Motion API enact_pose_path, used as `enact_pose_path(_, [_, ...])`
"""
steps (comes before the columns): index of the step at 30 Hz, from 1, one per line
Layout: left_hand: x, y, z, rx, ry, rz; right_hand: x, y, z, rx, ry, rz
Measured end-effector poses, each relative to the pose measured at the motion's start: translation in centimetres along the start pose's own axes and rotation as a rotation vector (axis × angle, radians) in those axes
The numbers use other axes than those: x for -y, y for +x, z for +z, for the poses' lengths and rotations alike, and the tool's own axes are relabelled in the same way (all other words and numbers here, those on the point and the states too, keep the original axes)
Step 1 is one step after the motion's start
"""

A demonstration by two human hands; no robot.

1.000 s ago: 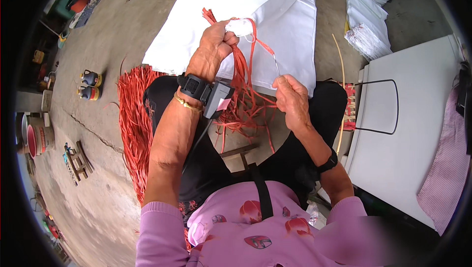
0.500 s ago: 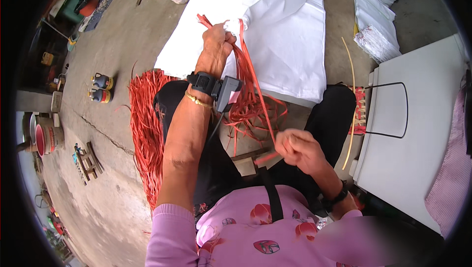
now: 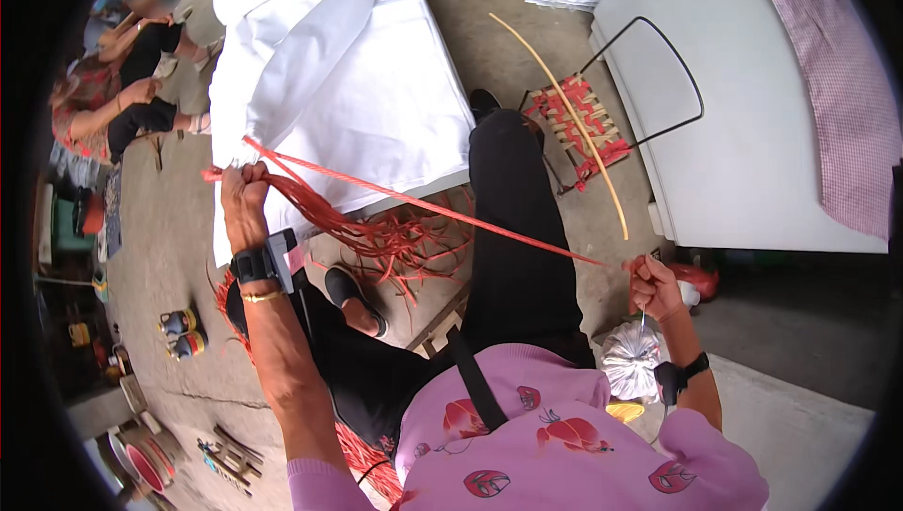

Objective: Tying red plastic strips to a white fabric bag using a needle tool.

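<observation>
Stretching taut across the lap from nine to three o'clock: a long red strip [image 3: 451,213], thin and flat, its loose sisters tangling in a red bundle [image 3: 395,243] below. Lying beyond at twelve o'clock, a big white sheet [image 3: 348,69]; standing at two o'clock, a white cabinet [image 3: 743,135] with a half-woven red mat [image 3: 578,125] beside it. Gripping the strands in a closed fist, left hand [image 3: 243,193]; pinching the strip's far end, right hand [image 3: 656,287].
</observation>
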State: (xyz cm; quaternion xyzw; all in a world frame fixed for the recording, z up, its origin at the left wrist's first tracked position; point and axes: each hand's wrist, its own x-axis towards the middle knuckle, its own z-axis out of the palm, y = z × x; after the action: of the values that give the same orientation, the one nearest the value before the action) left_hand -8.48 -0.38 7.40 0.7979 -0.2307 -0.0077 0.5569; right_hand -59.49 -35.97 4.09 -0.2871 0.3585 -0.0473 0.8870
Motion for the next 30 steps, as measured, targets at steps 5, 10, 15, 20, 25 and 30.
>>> enact_pose_path(5, [2.7,2.6,-1.3,-0.001,-0.255,-0.077,-1.3,3.1,-14.6,-0.571,-0.626,0.008])
enact_pose_path(10, [2.7,1.3,-3.9,0.076,-0.406,-0.097,-1.0,11.6,-12.2,-1.097,-1.365,-0.317])
enact_pose_path(15, [-0.4,3.6,2.1,-0.311,-1.194,-0.767,-1.9,17.2,-13.4,-0.990,-1.803,-0.293])
enact_pose_path(20, [-2.0,2.7,-0.8,-0.206,-1.208,-0.591,0.5,13.7,-7.7,-0.714,-1.798,-0.629])
enact_pose_path(25, [-2.3,4.7,-1.1,-0.257,-1.238,-0.396,7.2,0.0,0.7,-0.391,-1.052,-0.449])
enact_pose_path(30, [-3.4,5.8,-0.9,-0.276,-1.271,-0.368,12.9,-8.3,5.3,-0.183,-1.019,-0.332])
